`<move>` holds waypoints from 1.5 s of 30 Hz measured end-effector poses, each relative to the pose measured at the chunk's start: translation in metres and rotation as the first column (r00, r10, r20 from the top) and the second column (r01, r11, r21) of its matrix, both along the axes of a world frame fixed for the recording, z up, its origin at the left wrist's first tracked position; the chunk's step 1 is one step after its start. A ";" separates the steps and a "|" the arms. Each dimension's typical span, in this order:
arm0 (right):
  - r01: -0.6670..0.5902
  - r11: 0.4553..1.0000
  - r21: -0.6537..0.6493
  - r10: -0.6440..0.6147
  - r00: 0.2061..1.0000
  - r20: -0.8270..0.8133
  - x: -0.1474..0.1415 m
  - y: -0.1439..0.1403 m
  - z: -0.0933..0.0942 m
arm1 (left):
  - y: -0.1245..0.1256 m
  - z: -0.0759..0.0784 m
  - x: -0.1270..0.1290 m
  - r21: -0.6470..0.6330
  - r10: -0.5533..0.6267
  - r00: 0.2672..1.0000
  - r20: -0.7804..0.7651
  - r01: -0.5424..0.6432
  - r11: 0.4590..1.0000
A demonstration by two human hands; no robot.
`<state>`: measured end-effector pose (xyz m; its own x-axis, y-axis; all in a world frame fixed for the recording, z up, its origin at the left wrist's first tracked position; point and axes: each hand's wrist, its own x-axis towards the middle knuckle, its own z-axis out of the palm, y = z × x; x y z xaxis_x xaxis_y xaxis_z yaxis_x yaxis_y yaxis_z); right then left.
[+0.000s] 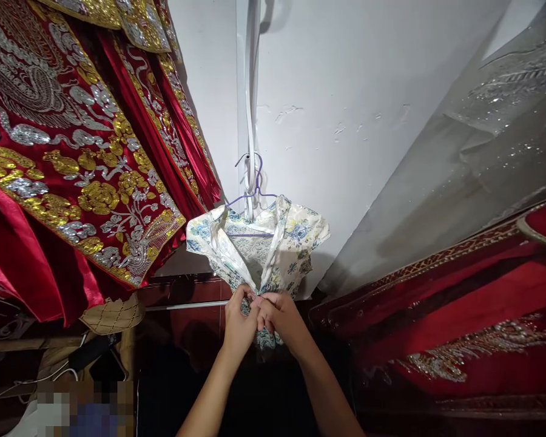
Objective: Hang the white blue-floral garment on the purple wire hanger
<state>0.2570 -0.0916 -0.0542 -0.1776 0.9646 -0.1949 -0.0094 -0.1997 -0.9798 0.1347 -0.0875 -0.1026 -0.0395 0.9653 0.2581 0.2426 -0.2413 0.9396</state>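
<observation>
Against the wall (337, 79), the garment (296, 233) hangs from a hanger (258, 185) — apparently bearing its weight, so left hand (241, 314) and right hand (278, 312) can pinch its front edges together — fingertip detail unclear.

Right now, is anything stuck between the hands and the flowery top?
Nothing visible is: the left hand and right hand both pinch the flowery top where its front edges meet, below the purple hanger.

A shirt (295, 249) hangs on a hanger (257, 187) before the wall (346, 79); robe (100, 164) left; garments (486, 303) right.
</observation>
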 end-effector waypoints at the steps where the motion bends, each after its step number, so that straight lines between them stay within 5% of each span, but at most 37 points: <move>1: -0.009 1.000 -0.010 0.009 1.000 -0.013 0.000 -0.002 -0.002 | 0.000 -0.001 -0.001 0.007 -0.003 1.000 -0.008 0.003 1.000; 9: -0.046 0.997 -0.069 0.030 0.976 -0.216 0.000 0.000 0.004 | -0.008 0.008 -0.012 0.064 -0.055 0.998 -0.016 0.056 0.996; 17: 0.193 0.969 0.156 -0.144 0.949 -0.280 -0.002 0.063 0.089 | 0.007 -0.004 -0.015 0.054 -0.199 0.970 -0.136 0.208 0.977; 21: 0.268 0.931 0.249 -0.183 0.931 -0.316 -0.023 0.069 0.113 | 0.017 -0.007 -0.029 -0.001 -0.206 0.943 -0.262 0.213 0.977; 23: 0.276 0.916 0.291 -0.178 0.930 -0.322 -0.027 0.064 0.117 | 0.020 0.009 -0.039 -0.019 -0.252 0.924 -0.289 0.257 0.966; 25: 0.275 0.908 0.317 -0.173 0.933 -0.315 -0.025 0.059 0.119 | 0.024 0.040 -0.045 0.010 -0.290 0.909 -0.298 0.307 0.952; 29: 0.247 0.901 0.357 -0.165 0.956 -0.243 -0.017 0.051 0.123 | 0.042 0.123 -0.042 0.319 -0.186 0.970 -0.155 0.227 0.920; 32: 0.242 0.876 0.416 -0.180 0.967 -0.183 -0.013 0.048 0.122 | 0.061 0.164 -0.032 0.504 -0.057 0.984 -0.168 0.135 0.853; 35: 0.283 0.846 0.451 -0.226 0.958 -0.177 -0.007 0.049 0.117 | 0.074 0.175 -0.021 0.557 0.002 0.957 -0.289 0.166 0.813; 40: 0.242 0.806 0.540 -0.244 0.967 -0.069 0.000 0.060 0.098 | 0.076 0.170 -0.015 0.578 0.013 0.920 -0.393 0.236 0.781; 42: 0.185 0.794 0.579 -0.257 0.965 0.045 0.001 0.066 0.080 | 0.073 0.171 -0.025 0.649 0.094 0.946 -0.310 0.138 0.748; 45: 0.123 0.852 0.508 -0.235 0.958 0.162 0.000 0.068 0.043 | 0.075 0.170 -0.061 0.710 0.296 0.955 -0.032 -0.186 0.679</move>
<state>0.2571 -0.0241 -0.0111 -0.0014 0.9549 0.2969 0.2191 0.2900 -0.9316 0.0742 -0.0126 0.0677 -0.1578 0.4704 0.8682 0.4946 -0.7234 0.4818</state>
